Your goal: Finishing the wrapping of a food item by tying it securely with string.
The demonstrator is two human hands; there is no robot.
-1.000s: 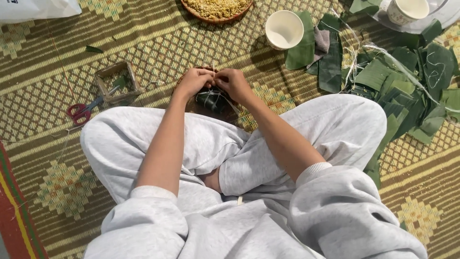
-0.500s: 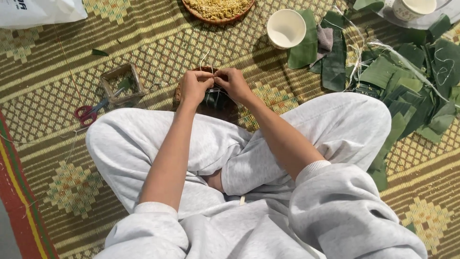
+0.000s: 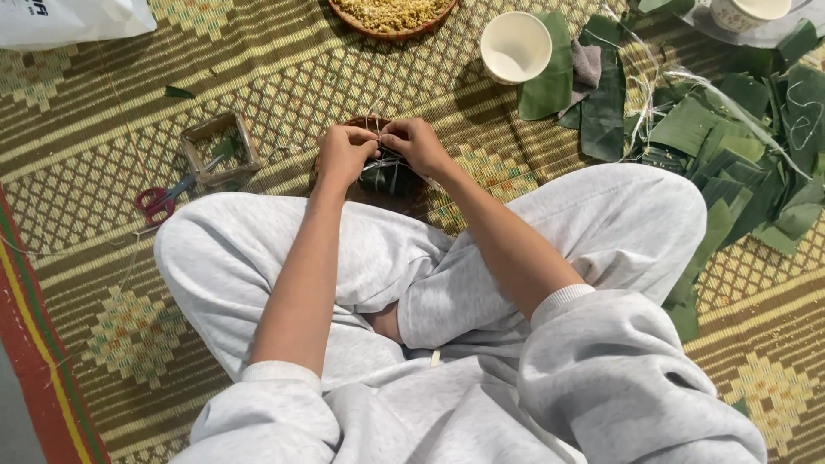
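A small parcel wrapped in dark green leaf (image 3: 387,176) rests on a round brown tray (image 3: 412,199) on the woven mat, just in front of my crossed legs. Thin pale string (image 3: 373,110) runs around the parcel and rises between my hands. My left hand (image 3: 344,153) pinches the string at the parcel's left top. Pressed close against it, my right hand (image 3: 417,144) pinches the string on the right. Both hands hide the parcel's top.
A square wooden frame (image 3: 219,148) and red-handled scissors (image 3: 159,199) lie to the left. A white cup (image 3: 516,47) and a basket of yellow grains (image 3: 391,15) sit ahead. Cut green leaves (image 3: 739,146) and loose string pile up at the right. A white bag (image 3: 69,19) lies at the far left.
My hands stay on the parcel, fingers shifting slightly on the string. The view has tilted a little, so everything sits slightly lower and to the right.
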